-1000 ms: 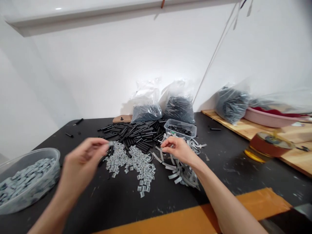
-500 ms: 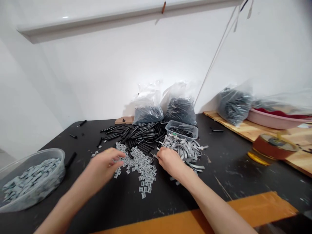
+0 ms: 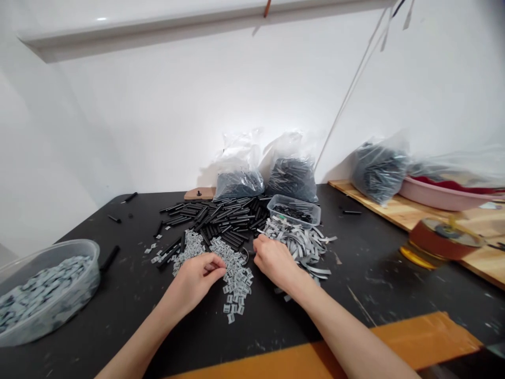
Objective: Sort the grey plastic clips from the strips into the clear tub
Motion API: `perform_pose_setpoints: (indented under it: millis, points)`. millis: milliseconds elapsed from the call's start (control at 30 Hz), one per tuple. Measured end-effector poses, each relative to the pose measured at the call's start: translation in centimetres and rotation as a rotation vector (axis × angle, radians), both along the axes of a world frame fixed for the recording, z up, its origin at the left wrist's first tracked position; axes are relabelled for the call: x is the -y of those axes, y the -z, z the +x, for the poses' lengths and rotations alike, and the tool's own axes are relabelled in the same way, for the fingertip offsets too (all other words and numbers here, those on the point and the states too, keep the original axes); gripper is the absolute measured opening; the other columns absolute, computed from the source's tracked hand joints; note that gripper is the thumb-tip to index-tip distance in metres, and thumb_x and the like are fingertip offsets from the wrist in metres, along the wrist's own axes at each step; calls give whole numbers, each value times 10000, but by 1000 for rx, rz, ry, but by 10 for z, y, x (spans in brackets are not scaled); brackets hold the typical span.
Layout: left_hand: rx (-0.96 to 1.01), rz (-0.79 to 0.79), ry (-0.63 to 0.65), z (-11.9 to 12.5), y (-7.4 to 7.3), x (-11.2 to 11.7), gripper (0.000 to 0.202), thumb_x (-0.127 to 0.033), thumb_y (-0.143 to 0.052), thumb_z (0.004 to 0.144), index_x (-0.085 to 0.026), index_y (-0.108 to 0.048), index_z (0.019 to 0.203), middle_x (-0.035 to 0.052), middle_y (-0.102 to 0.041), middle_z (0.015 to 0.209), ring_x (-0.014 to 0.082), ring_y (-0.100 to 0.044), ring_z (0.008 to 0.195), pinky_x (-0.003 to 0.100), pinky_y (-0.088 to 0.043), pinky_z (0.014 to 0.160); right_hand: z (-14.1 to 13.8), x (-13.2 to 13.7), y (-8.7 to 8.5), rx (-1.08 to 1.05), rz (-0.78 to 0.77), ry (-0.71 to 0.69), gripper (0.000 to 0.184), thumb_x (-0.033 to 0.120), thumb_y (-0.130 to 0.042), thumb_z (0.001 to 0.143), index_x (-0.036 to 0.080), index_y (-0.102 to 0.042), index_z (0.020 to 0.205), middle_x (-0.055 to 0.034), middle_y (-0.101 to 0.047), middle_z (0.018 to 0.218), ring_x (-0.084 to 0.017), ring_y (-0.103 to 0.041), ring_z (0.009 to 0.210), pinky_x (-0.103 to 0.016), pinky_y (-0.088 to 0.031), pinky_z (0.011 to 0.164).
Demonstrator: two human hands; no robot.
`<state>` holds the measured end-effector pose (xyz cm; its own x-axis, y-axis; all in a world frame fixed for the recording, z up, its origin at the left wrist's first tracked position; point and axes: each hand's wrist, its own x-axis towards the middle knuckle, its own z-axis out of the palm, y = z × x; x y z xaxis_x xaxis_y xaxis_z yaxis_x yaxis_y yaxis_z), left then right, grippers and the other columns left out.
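Note:
My left hand [image 3: 202, 275] hovers over a spread of small grey plastic clips [image 3: 239, 279], thumb and fingertips pinched together. Whatever lies in that pinch is too small to make out. To its right, my right hand [image 3: 276, 259] is closed at the left edge of a heap of grey strips [image 3: 302, 243]. Its fingers curl inward and hide what they hold. A thin curved strip [image 3: 246, 257] shows just left of those fingertips; whether they touch it I cannot tell. Behind both hands lies a pile of black rods [image 3: 221, 218].
At left stands a clear tub [image 3: 97, 263] of grey pieces. A clear plastic box [image 3: 315, 215] holds small black parts. Filled plastic bags [image 3: 240, 181] lean on the wall. On the right are a tape roll [image 3: 442, 239], a wooden board [image 3: 379, 210] and a pink basin [image 3: 442, 196].
My left hand has moved right and slightly down over the clips, its fingers closing from apart into a pinch. My right hand has stayed nearly in place.

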<state>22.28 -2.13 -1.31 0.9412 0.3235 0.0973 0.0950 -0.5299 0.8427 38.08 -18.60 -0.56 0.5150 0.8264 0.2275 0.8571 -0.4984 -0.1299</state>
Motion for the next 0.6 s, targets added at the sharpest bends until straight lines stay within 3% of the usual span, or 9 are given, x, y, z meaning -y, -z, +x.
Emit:
perform_pose_setpoints:
  millis: [100, 267, 400, 600]
  points:
    - [28, -426, -19, -1, -1, -1, 210, -339, -668, 802, -173, -681, 930, 26, -665, 761, 148, -603, 701, 251, -467, 674, 4, 4, 2, -177, 178, -36, 100, 93, -503, 766, 163, -567, 799, -30, -609, 762, -133, -566, 674, -234, -372, 611]
    - [54, -847, -54, 1, -2, 0, 234, -291, -762, 748, -160, -722, 938, 33, -689, 810, 100, -612, 757, 197, -480, 730, -7, 2, 0, -946, 420, -226, 55, 220, -543, 818, 185, -512, 846, 34, -558, 623, -99, -530, 531, -203, -412, 522]
    - [66, -955, -34, 1, -1, 4, 228, -253, -784, 732, -163, -735, 935, 38, -696, 830, 103, -626, 790, 196, -493, 760, -16, -1, -4, -1257, 412, -289, 219, 343, -655, 793, 169, -539, 860, 39, -557, 594, -83, -504, 491, -210, -436, 513]
    - [50, -912, -18, 0, 0, 7, 215, -276, -773, 740, -179, -736, 928, 28, -692, 802, 113, -619, 768, 206, -493, 722, -16, 1, -9, -1279, 401, -318, 270, 400, -677, 792, 149, -601, 855, 37, -532, 594, -67, -465, 502, -184, -386, 487]
